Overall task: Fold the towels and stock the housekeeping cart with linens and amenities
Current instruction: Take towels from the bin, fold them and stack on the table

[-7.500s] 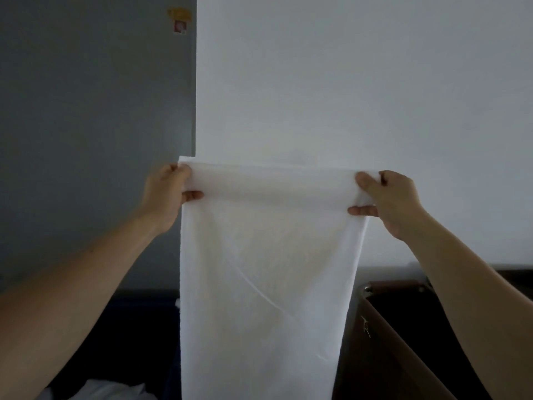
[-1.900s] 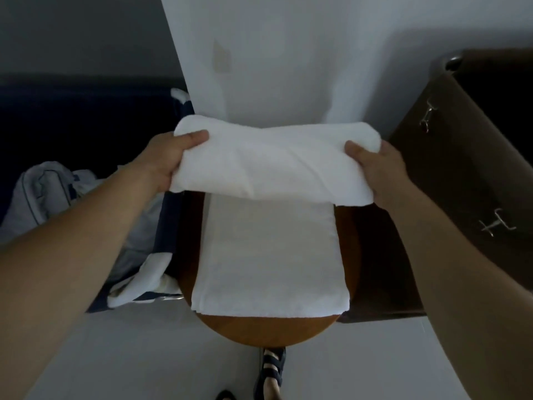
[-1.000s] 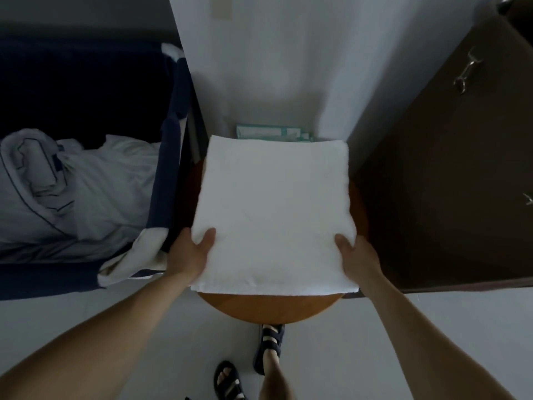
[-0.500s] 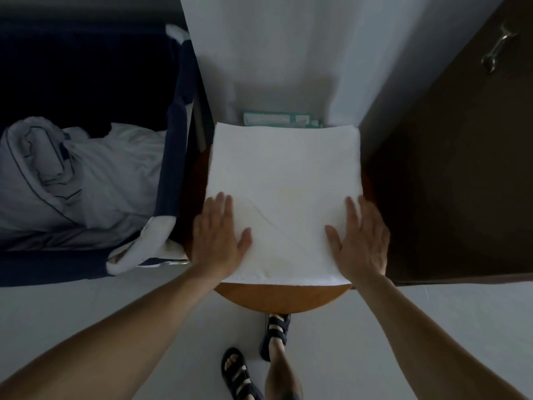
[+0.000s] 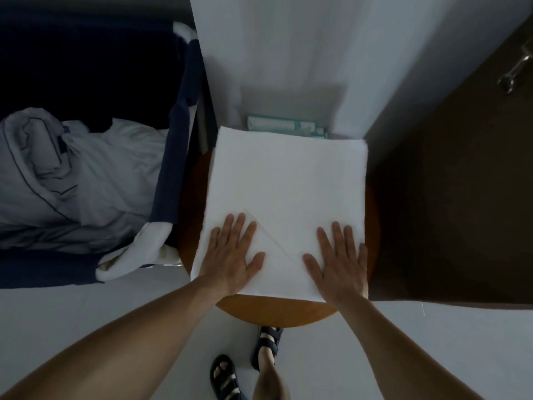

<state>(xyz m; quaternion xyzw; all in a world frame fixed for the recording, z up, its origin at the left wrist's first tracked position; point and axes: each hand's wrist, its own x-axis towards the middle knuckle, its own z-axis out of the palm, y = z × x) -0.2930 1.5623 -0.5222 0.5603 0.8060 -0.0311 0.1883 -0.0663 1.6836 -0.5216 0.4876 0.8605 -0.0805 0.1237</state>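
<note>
Feet: two dark strappy sandals [image 5: 225,373], nearer than both hands, on the pale floor [image 5: 86,327]; one sits just under the tabletop's near edge.
Forearms: bare, reaching fwd from the bottom corners.
Left hand [image 5: 230,258]: palm down, fingers straight & together, thumb spread out; lies flat on the towel's near-left part, grips nothing.
Right hand [image 5: 340,261]: same pose, flat on the near-right part, thumb pointing in toward the left hand; grips nothing.
Towel [image 5: 288,183]: white, folded to a rough square, lying on the tabletop under both hands; its near edge is at the wrists, far edge well beyond the fingertips.
Crease [image 5: 271,241]: a faint diagonal line in the top layer, running btwn the two hands.
Tabletop [image 5: 274,308]: round, brown wood; shows as a curved strip nearer than the wrists & slivers to either side of the towel.
Left of left hand: navy fabric bin [image 5: 176,157] w/ crumpled white linen [image 5: 86,180], dark piping on it.
Right of right hand: dark brown panel [image 5: 447,183]; metal clip [image 5: 516,70] at its far end. Prob. a cart or box side, too dim to say.
Beyond fingertips: teal-and-white box [image 5: 284,127], just past the towel's far edge, partly hidden by it.
Farthest: white wall [image 5: 288,39] rising behind the box.
</note>
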